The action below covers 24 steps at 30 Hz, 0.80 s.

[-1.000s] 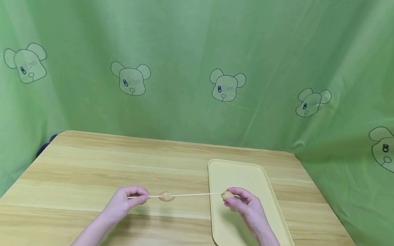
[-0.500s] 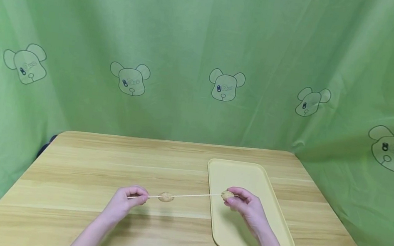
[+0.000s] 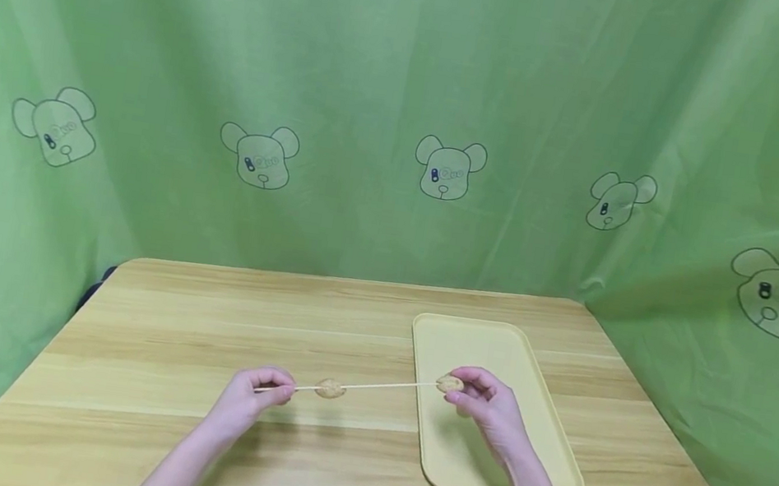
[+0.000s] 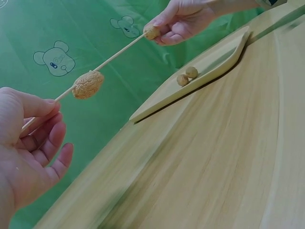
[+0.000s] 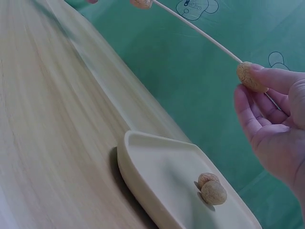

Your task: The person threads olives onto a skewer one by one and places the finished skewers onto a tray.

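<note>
Two tan, walnut-like pieces sit on one slim, pale stick point(image 3: 388, 385) stretched between the left hand point(image 3: 244, 397) and the right hand point(image 3: 500, 425). The nearer piece point(image 4: 88, 85) to the left hand lies just beyond its fingertips: an oblong, longer along the stick than across, golden-brown, its surface webbed with fine wrinkles. The stick enters one end and comes out at the other. The left thumb and forefinger pinch the stick near its end, the remaining fingers loosely bent below.

The far piece point(image 5: 250, 77) is in the right hand, its thumb and fingers closed around it. It is likewise oval and crinkled, with the stick running into the side that faces the left hand. Between the pieces the stick is bare and straight, rising slightly toward the right hand, clear of the table point(image 3: 200, 312).

Beneath the right hand is a cream tray point(image 3: 476, 338) with rounded corners and a low raised rim. On it, below that hand, rest two rounder balls point(image 5: 213, 193) of similar tan, side by side. Past both hands hangs a green curtain point(image 3: 355, 64) printed with bear heads.
</note>
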Tool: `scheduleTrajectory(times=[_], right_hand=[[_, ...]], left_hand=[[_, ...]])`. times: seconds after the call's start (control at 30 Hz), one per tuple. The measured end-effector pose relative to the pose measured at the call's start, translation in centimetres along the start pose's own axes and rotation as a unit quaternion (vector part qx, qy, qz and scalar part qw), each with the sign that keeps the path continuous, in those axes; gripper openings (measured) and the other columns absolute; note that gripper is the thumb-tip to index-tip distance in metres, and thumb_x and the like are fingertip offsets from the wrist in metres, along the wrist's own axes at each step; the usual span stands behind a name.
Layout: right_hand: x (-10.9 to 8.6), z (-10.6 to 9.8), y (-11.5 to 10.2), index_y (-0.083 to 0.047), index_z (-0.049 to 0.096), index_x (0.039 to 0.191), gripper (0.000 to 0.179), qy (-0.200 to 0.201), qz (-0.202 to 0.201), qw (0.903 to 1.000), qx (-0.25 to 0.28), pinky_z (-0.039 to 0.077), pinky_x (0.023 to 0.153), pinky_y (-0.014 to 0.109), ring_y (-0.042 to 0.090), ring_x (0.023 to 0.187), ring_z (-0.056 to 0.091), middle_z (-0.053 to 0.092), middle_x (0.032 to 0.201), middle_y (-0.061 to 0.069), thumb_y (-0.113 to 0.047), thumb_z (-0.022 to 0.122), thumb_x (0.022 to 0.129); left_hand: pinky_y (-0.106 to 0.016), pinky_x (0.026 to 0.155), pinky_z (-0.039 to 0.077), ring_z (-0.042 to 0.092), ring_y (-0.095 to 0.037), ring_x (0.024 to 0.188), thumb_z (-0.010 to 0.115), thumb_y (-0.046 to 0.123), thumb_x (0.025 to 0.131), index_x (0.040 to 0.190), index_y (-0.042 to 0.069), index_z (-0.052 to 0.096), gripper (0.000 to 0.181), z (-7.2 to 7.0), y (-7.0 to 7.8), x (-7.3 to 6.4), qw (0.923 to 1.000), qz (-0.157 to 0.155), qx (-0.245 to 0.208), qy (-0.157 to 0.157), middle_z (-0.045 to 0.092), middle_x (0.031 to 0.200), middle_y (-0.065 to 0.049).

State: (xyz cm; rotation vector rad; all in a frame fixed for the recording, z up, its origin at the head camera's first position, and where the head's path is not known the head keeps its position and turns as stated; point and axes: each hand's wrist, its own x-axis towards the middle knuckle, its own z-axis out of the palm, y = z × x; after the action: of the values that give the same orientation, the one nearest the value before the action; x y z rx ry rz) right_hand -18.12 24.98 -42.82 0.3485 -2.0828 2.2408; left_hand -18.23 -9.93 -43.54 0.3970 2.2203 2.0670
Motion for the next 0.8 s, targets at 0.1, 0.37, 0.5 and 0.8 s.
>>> scheduleTrajectory(times=[0.1, 0.37, 0.5, 0.8], right_hand=[[0.04, 0.16, 0.16, 0.005, 0.061, 0.1, 0.024, -0.004, -0.01, 0.9999, -0.002, 0.048, 0.066, 0.016, 0.006, 0.079, 0.059, 0.064, 0.088, -0.003, 0.01, 0.064, 0.077], [-0.01, 0.45, 0.24, 0.002, 0.064, 0.098, 0.024, -0.013, -0.024, 0.9995, 0.017, 0.051, 0.071, 0.018, 0.008, 0.08, 0.06, 0.065, 0.089, -0.001, 0.012, 0.064, 0.076], [-0.03, 0.51, 0.32, -0.002, 0.065, 0.098, 0.026, -0.027, -0.028, 0.9986, 0.036, 0.051, 0.073, 0.019, 0.009, 0.082, 0.06, 0.065, 0.09, 0.0, 0.013, 0.064, 0.077], [-0.08, 0.74, 0.53, -0.007, 0.065, 0.098, 0.029, -0.045, -0.035, 0.9963, 0.065, 0.051, 0.074, 0.019, 0.008, 0.079, 0.059, 0.064, 0.09, 0.0, 0.013, 0.062, 0.077]], left_hand=[[-0.024, 0.075, 0.049, 0.056, -0.012, 0.08, 0.062, -0.002, 0.082, 0.089, -0.017, 0.059, 0.016, 0.08, 0.04, 0.11, 1.0, -0.004, -0.004, 0.002, 0.061, 0.093, -0.017], [-0.026, 0.076, 0.049, 0.055, -0.016, 0.082, 0.061, -0.004, 0.083, 0.084, -0.012, 0.06, 0.008, 0.38, 0.03, 0.16, 0.9997, -0.017, -0.01, 0.013, 0.06, 0.09, -0.012], [-0.026, 0.074, 0.049, 0.056, -0.014, 0.079, 0.06, -0.003, 0.083, 0.083, -0.009, 0.062, 0.006, 0.5, -0.45, 0.14, 0.9999, 0.01, -0.007, 0.008, 0.06, 0.089, -0.013], [-0.024, 0.071, 0.049, 0.055, -0.013, 0.077, 0.062, 0.0, 0.082, 0.082, -0.01, 0.062, 0.01, 0.88, -0.71, 0.42, 0.9985, 0.05, -0.022, -0.008, 0.06, 0.084, -0.005]])
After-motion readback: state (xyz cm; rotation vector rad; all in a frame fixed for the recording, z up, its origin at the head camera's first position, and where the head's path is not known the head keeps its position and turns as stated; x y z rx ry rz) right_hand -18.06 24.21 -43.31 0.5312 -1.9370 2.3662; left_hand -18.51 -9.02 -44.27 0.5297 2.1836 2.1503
